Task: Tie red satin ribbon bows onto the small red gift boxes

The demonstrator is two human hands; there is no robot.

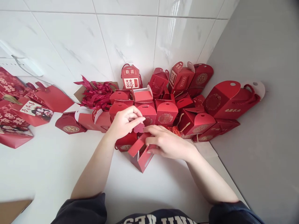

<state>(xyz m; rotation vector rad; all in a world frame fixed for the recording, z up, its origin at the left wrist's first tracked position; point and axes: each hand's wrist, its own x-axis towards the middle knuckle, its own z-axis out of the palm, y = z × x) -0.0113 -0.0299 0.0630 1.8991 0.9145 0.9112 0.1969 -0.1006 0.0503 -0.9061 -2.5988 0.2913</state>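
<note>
In the middle of the head view, a red folded-card gift box point(141, 161) stands tilted on the white counter with its flaps raised. My right hand point(167, 141) grips its right side, fingers curled over the edge. Above it, my left hand point(126, 123) has thumb and fingers pinched together at a small scalloped purplish-red card piece point(139, 128). The right fingertips also reach this piece. Whether it is joined to the box I cannot tell. Just behind, another red box with a round gold pattern point(126, 148) sits partly hidden by my left hand.
Many red gift boxes point(167, 112) are packed along the tiled wall point(130, 37). An open carton of dark red ribbons point(95, 95) stands among them. Red gift bags point(56, 98) are at the left. A grey panel point(252, 77) borders the right side. A brown cardboard edge point(14, 211) shows lower left.
</note>
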